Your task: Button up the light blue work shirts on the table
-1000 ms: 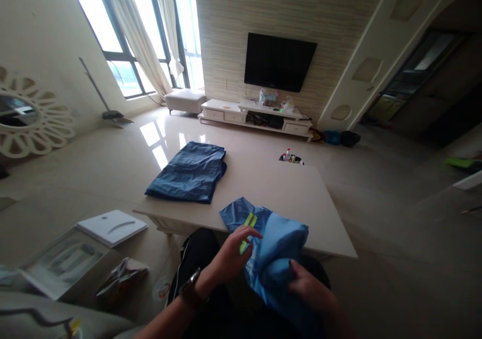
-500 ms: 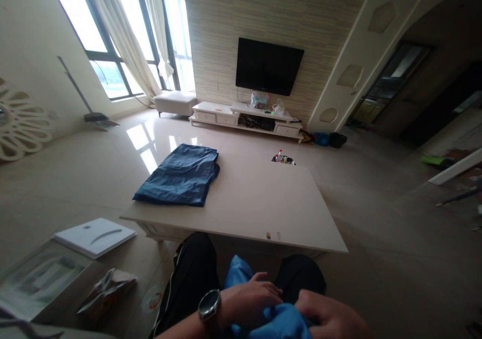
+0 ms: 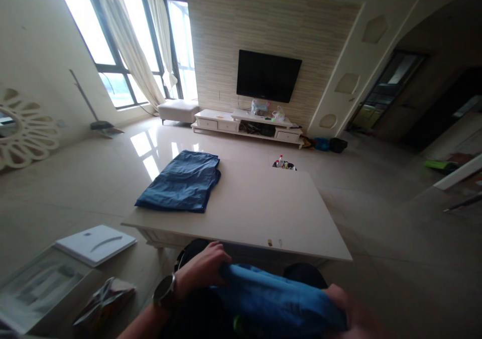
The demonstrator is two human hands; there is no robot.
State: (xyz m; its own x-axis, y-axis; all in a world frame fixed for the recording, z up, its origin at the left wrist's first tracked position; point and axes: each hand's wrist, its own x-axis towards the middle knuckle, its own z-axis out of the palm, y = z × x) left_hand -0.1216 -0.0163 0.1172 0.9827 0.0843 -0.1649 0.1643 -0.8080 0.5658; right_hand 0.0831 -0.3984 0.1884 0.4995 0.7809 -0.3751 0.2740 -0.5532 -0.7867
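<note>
A bright blue cloth (image 3: pixel 274 294) stretches between my hands above my lap, somewhat blurred. My left hand (image 3: pixel 207 266), with a watch (image 3: pixel 164 291) at the wrist, is closed on the cloth's left end. At its right end, my right hand (image 3: pixel 344 306) grips the other side, smeared by motion at the frame's lower edge. Under the cloth a small bright green spot shows, too blurred to name. On the left part of the low table (image 3: pixel 259 198) lies a folded dark blue cloth (image 3: pixel 178 182), apart from both hands.
Two tiny items lie at the table's near edge. White boxes (image 3: pixel 96 244) and a plastic-wrapped packet (image 3: pixel 105 304) are on the left. A bin with bottles (image 3: pixel 283 164) stands beyond the table. Farther back are a TV cabinet (image 3: pixel 214 120), a bench (image 3: pixel 177 112) and a dustpan (image 3: pixel 107 129).
My hands have moved apart, left hand to the left and right hand to the right. The bunched blue cloth is now drawn out between them. The view has tilted up slightly.
</note>
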